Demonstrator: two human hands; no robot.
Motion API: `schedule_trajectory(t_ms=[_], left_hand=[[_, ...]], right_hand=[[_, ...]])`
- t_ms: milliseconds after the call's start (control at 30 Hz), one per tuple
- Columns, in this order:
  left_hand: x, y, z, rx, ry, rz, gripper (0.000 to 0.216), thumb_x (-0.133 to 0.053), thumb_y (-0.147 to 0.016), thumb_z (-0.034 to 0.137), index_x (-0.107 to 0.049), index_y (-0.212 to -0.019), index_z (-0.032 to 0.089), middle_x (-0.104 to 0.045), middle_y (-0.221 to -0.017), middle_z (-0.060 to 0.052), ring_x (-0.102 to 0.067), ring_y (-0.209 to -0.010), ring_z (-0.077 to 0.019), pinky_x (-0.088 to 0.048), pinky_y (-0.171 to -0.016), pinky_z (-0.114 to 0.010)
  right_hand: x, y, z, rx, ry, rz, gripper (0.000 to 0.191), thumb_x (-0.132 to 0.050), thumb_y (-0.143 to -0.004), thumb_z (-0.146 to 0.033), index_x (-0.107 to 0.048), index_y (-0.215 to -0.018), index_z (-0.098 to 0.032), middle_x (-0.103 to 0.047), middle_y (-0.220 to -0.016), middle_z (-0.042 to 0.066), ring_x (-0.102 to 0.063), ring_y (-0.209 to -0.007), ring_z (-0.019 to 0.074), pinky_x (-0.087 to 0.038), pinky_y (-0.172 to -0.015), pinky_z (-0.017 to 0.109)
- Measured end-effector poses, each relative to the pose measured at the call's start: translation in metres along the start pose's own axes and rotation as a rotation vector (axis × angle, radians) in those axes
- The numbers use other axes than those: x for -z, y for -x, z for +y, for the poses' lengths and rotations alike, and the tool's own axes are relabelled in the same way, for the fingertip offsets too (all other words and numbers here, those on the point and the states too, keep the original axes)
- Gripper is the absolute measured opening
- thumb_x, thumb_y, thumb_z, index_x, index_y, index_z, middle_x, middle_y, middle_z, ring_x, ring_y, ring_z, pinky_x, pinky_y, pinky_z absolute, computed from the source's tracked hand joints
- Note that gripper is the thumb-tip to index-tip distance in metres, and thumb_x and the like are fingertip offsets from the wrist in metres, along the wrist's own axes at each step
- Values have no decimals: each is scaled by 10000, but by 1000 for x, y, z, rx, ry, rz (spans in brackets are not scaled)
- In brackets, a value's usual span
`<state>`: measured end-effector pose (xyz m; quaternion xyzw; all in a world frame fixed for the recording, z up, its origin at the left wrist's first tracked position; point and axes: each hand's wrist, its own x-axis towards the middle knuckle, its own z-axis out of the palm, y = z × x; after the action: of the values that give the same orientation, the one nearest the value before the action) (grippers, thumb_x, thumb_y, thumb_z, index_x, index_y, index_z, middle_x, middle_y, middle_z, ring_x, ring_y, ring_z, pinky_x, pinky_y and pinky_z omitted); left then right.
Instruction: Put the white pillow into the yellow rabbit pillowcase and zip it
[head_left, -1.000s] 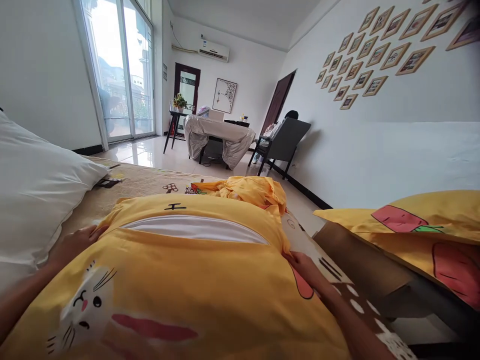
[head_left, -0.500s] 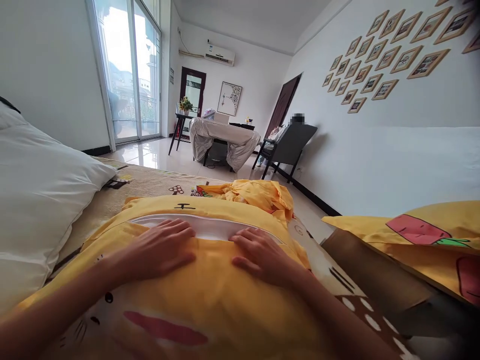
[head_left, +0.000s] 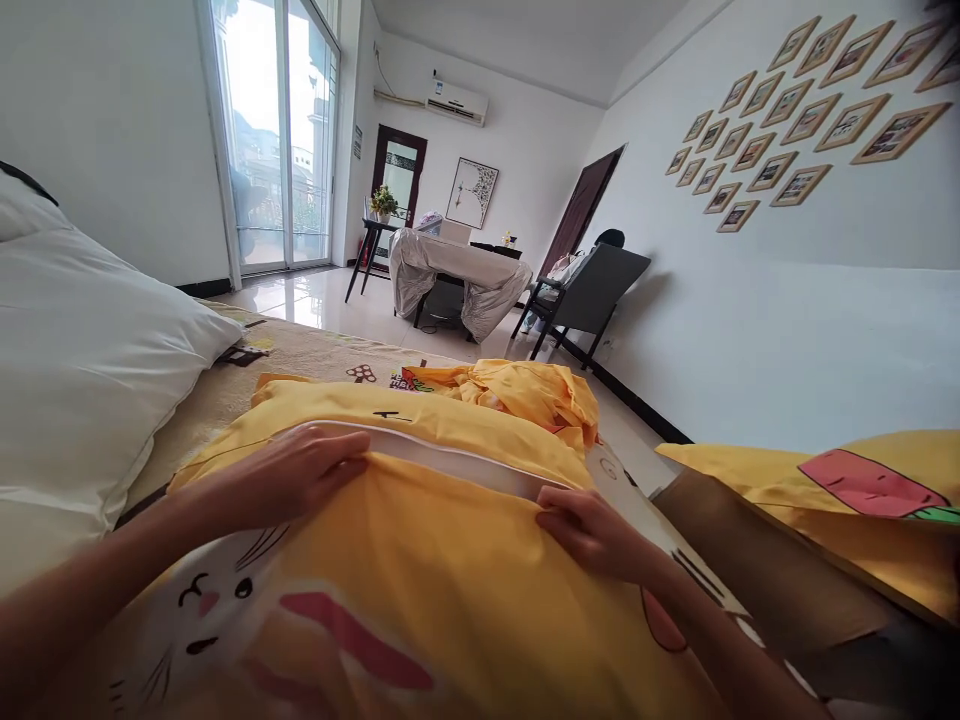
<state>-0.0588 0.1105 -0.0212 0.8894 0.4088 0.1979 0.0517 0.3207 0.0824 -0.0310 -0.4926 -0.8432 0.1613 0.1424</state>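
A yellow pillowcase (head_left: 450, 560) with a rabbit print lies in front of me, filled out from inside. Its opening runs across the far part, and a white pillow (head_left: 450, 456) shows through the gap. My left hand (head_left: 330, 465) is closed on the near edge of the opening, left of centre. On the right, my right hand (head_left: 581, 525) pinches the same edge. Between the two hands the edge is drawn fairly straight. A crumpled yellow cloth (head_left: 525, 395) rests just beyond the pillowcase.
A white pillow (head_left: 75, 380) lies at the left on the patterned bedding (head_left: 315, 350). At the right, yellow printed fabric (head_left: 870, 480) lies over a cardboard box (head_left: 772, 560). A person sits in a dark chair (head_left: 592, 290) near a covered table (head_left: 457, 260).
Both hands went from lying flat on the pillowcase to gripping the edge of its opening. They moved farther apart, and the edge is now lifted and stretched.
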Motion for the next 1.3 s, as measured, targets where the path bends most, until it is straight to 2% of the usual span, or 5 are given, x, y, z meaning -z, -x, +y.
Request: schedule_trajectory(t_ms=[400, 633, 833, 1033, 1300], left_hand=[[-41, -4, -11, -11, -251, 305, 309, -372, -957, 289, -576, -745, 196, -606, -690, -33, -562, -681, -184, -384, -647, -297], [-34, 1, -14, -99, -442, 403, 211, -397, -862, 172, -607, -848, 158, -487, -1377, -176, -384, -1335, -341, -296, -1024, -504], [-22, 1, -46, 111, -234, 155, 230, -358, -897, 303, -551, -848, 188, -661, -915, -72, -614, -827, -232, -427, -766, -358], [-23, 9, -60, 96, -50, 333, 294, -376, -926, 367, -605, -973, 187, -664, -989, -53, -606, -912, -199, -436, -841, -299], [-8, 9, -32, 252, 212, 401, 308, -456, -882, 429, -675, -887, 213, -696, -952, -22, -627, -894, -184, -452, -805, -260]], right_hand=[[-30, -18, 10, -185, 89, 298, 285, -355, -966, -428, -426, -762, -242, -586, -661, -1, -565, -615, 189, -378, -578, 293], [-38, -5, 3, 78, 583, 523, 306, -362, -986, -304, -559, -773, -207, -638, -801, 79, -574, -743, 204, -402, -665, 315], [-15, 3, 27, 139, 506, 412, 236, -425, -967, -287, -609, -845, -206, -639, -1135, 96, -595, -1003, 227, -465, -840, 388], [-5, 14, 48, 104, 436, 398, 269, -398, -976, -300, -622, -855, -213, -679, -1039, 74, -630, -921, 217, -489, -794, 374], [-15, -5, -33, 98, 316, 432, 196, -435, -938, -247, -594, -1048, -216, -660, -1134, 91, -588, -1067, 249, -417, -908, 418]])
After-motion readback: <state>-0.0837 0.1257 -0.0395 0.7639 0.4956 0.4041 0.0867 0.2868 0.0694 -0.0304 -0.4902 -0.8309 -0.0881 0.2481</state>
